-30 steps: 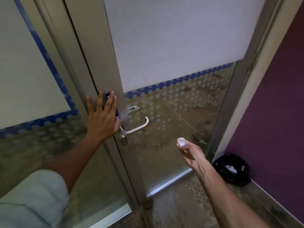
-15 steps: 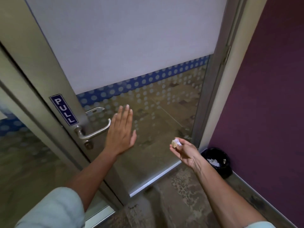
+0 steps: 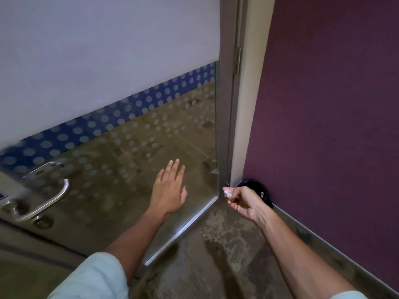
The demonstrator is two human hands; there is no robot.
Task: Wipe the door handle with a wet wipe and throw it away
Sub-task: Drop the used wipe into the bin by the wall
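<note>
Purple wall (image 3: 334, 104) fills the right of the frame, meeting a mottled floor (image 3: 216, 255) along a grey skirting. Left of it stands a glass door (image 3: 108, 72), frosted white over its upper part, with a blue dotted band running diagonally below and clear glass beneath that. At the lower left edge of the frame, the metal handle (image 3: 43, 201) curves out from the door, with a round lock just below it. The left hand (image 3: 169, 190) is open and flat, fingers together and pointing up, near the centre of the frame over the clear glass; whether it touches the glass cannot be told. The right hand (image 3: 244, 201), lower right of centre, pinches a small crumpled wipe (image 3: 227, 193) between thumb and fingertips. Just behind that hand, in the corner where door frame and wall meet, sits a black bin (image 3: 262, 190), mostly hidden.
</note>
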